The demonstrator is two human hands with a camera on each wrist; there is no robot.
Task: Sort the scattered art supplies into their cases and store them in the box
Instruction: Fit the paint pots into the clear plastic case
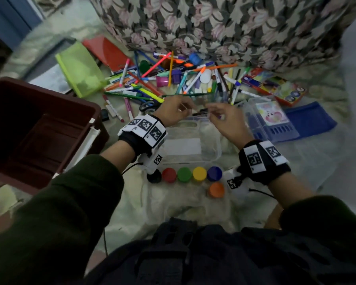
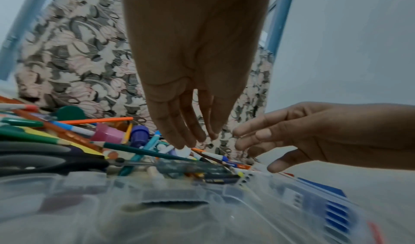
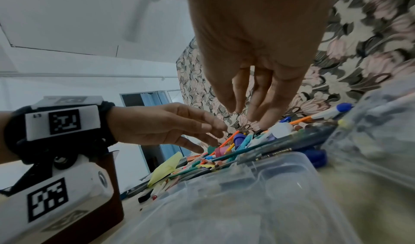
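My left hand and right hand hover close together over the far rim of a clear plastic case. Both have relaxed, nearly straight fingers and hold nothing, as the left wrist view of the left hand and the right wrist view of the right hand show. A few dark paintbrushes lie just below the fingertips, across the case's far edge. Beyond them spreads a heap of markers and pencils. The brown storage box stands open at the left.
Several paint pots sit in a row in front of the clear case. A green pouch and a red pouch lie at the back left. Scissors lie by my left hand. A blue-and-clear case, a blue pouch and a paint set lie at the right.
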